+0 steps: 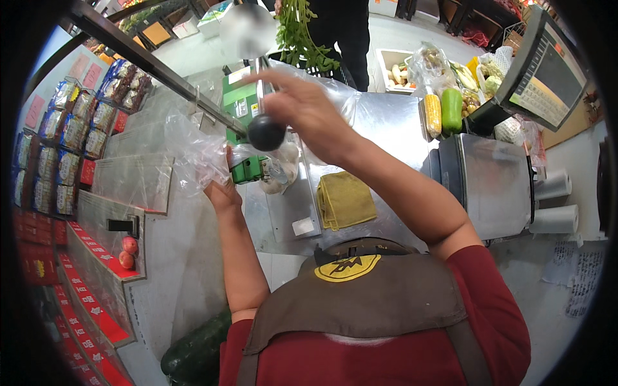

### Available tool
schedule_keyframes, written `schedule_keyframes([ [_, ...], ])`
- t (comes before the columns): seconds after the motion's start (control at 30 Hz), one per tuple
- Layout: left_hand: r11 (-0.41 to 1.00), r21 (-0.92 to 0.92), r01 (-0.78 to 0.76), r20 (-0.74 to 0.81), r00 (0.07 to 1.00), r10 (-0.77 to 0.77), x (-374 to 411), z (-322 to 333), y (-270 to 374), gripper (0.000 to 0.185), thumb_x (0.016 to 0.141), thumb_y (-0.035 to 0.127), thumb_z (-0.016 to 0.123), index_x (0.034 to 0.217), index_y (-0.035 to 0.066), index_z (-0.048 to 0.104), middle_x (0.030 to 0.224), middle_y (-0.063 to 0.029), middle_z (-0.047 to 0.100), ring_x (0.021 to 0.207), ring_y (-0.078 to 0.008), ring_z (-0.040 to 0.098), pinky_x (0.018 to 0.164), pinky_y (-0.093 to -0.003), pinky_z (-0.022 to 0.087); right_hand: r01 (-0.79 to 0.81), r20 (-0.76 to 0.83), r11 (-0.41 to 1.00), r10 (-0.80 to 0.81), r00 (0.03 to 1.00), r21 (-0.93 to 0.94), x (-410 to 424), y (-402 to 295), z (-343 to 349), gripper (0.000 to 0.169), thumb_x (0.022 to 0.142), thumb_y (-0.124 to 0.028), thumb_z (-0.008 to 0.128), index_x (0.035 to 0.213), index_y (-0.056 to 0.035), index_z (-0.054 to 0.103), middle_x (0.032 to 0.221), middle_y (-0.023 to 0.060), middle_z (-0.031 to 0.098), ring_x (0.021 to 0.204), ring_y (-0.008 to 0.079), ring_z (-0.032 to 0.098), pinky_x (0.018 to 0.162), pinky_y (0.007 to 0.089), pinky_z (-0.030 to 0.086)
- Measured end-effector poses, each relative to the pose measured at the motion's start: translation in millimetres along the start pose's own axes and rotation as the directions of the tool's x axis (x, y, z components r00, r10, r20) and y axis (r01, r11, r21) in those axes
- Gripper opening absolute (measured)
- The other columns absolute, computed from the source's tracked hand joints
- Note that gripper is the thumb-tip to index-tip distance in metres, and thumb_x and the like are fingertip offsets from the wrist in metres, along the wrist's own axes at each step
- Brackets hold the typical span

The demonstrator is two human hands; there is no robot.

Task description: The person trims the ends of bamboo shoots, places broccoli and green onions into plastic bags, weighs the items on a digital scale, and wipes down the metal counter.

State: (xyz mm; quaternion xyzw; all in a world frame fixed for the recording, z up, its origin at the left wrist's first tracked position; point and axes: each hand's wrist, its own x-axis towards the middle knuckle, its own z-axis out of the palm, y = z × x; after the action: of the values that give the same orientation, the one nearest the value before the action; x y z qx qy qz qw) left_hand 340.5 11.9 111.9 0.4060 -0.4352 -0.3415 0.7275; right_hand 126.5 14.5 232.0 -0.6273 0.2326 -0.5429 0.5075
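Observation:
My left hand grips the gathered top of a clear plastic bag at the left of a green bag-neck sealing machine. The bag's neck runs by the machine's lower green block. On the other side, pale contents show through the plastic; their kind is unclear. A lever with a black ball knob rises from the machine. My right hand is blurred over the lever, just beyond the knob, its fingers spread and nothing seen in it.
A folded yellow cloth lies on the steel counter. To the right stand a weighing scale with its display, corn and a green gourd. Stepped shelves flank the left. Opposite, a person in dark trousers stands by leafy greens.

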Motion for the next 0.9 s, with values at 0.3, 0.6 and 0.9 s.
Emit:
schedule_keyframes([
  [0.3,0.983,-0.181,0.011,-0.010,1.000,-0.013,-36,-47,-25,0.057,0.090,0.026,0.058,0.139,0.002,0.039,0.137,-0.0146,0.050,0.131,-0.0266,0.043,0.109,-0.0385,0.034,0.118,0.583,0.909,0.154,0.798,-0.401,-142,43,17,0.024,0.092,-0.033,0.052,0.090,-0.0090,0.048,0.070,0.0176,0.056,0.068,0.0414,0.058,0.061,0.0503,0.045],
  [0.6,0.850,0.441,0.288,0.285,0.853,-0.437,-39,-72,-60,0.039,0.091,0.012,0.057,0.129,0.003,0.050,0.121,-0.0085,0.057,0.110,-0.0189,0.054,0.093,-0.0346,0.042,0.462,0.579,0.736,-0.117,0.807,-0.495,-158,45,-26,0.062,0.089,-0.028,0.064,0.143,-0.0165,0.036,0.100,0.0150,0.060,0.087,0.0341,0.063,0.069,0.0429,0.051],
  [0.9,0.896,0.300,0.328,0.231,0.886,-0.401,-83,18,-117,0.026,0.095,0.021,0.054,0.112,0.002,0.061,0.100,-0.0055,0.064,0.089,-0.0182,0.059,0.081,-0.0340,0.047,-0.403,-0.744,0.697,-0.281,0.606,-0.592,-77,63,-232,0.089,0.072,-0.025,0.082,0.140,-0.0014,0.031,0.128,0.0176,0.044,0.117,0.0303,0.049,0.099,0.0381,0.042],
])
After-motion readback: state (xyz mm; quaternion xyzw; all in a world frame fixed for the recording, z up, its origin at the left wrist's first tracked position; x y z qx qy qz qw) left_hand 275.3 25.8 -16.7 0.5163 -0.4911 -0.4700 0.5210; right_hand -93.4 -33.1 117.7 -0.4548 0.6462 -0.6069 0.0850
